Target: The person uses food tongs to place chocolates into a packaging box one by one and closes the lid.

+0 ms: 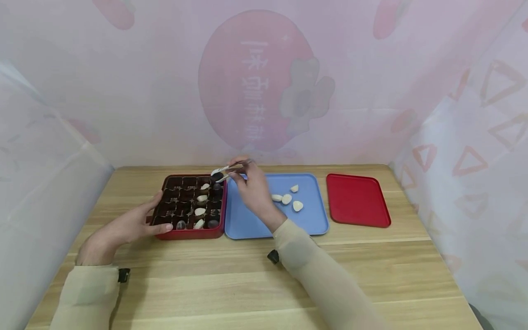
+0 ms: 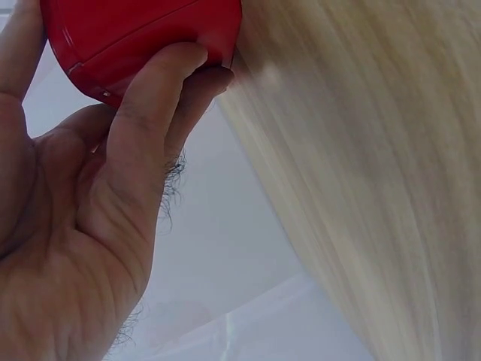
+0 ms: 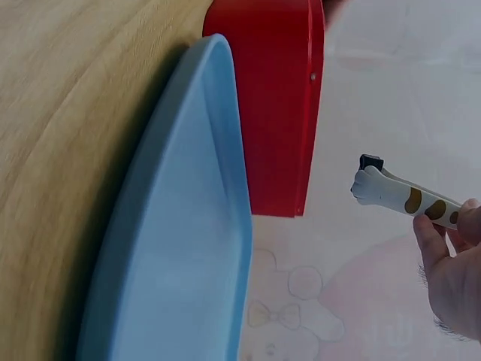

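A red box (image 1: 189, 234) with a dark compartmented insert stands at the left of the table. White chocolates (image 1: 200, 211) line one column of it, with dark ones (image 1: 213, 224) in a few other compartments. My left hand (image 1: 131, 223) grips the box at its left front corner, also seen in the left wrist view. Over the box's back right corner, my right hand (image 1: 256, 192) holds small paw-tipped tongs (image 3: 409, 197), white with brown spots. Between the tongs' tips is a dark chocolate (image 1: 217, 176), above the compartments.
A blue tray (image 1: 247, 222) sits right beside the box, with several white chocolates (image 1: 298, 206) on its right half. Farther right lies a shallow red lid-like tray (image 1: 358, 200). Printed cloth (image 1: 165, 91) walls in the wooden table (image 1: 231, 284) at the back and sides.
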A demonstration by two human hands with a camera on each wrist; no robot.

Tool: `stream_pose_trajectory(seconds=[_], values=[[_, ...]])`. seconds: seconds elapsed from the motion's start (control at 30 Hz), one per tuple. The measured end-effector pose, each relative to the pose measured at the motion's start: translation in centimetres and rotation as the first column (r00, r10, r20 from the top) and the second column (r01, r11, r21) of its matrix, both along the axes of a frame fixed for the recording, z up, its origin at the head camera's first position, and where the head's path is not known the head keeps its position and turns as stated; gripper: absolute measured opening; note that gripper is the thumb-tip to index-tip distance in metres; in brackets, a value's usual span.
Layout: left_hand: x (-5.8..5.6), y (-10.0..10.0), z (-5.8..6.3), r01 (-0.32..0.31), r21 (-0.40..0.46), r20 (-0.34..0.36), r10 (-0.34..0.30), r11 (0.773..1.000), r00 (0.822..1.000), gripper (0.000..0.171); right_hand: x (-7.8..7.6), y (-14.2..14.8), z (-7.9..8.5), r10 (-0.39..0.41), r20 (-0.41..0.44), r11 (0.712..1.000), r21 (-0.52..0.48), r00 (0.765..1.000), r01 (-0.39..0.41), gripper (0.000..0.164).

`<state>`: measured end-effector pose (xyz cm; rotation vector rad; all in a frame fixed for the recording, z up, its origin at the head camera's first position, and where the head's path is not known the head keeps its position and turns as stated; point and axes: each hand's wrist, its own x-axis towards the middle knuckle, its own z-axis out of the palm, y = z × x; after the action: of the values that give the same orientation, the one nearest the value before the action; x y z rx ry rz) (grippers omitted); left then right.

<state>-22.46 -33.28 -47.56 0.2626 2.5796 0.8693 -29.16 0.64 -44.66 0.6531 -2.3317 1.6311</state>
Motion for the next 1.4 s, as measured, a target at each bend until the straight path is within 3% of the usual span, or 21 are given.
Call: stream_pose_trajectory(seconds=[0.3, 0.53, 0.97, 1.17, 1.4], values=[[-0.1, 0.3, 0.4, -0.007, -0.023, 0.009, 0.007, 1.000, 1.000, 0.121, -0.4, -3.0, -0.2, 0.003, 0.001, 0.997, 0.082, 1.000, -0.003, 0.021], [-0.3, 0.1, 0.2, -0.009, -0.032, 0.007, 0.009, 0.999, 1.000, 0.123, -0.7, -5.3, -0.2, 0.035, 0.049, 0.994, 0.102, 0.998, -0.039, 0.019], [-0.3, 0.1, 0.3, 0.015, -0.046, -0.013, -0.015, 0.999, 1.000, 0.120, -1.6, -7.9, -0.8, 0.042, 0.086, 0.960, 0.272, 0.995, -0.064, 0.021], [-0.3, -0.1, 0.1, 0.015, -0.035, -0.010, -0.015, 0.999, 1.000, 0.120, -2.0, -8.4, -1.1, 0.039, 0.133, 0.961, 0.265, 0.990, -0.074, 0.024], [-0.3, 0.0, 0.1, 0.009, -0.038, 0.010, -0.008, 0.999, 1.000, 0.120, -2.0, -7.3, -0.8, 0.059, 0.159, 0.978, 0.190, 0.986, -0.089, 0.027]])
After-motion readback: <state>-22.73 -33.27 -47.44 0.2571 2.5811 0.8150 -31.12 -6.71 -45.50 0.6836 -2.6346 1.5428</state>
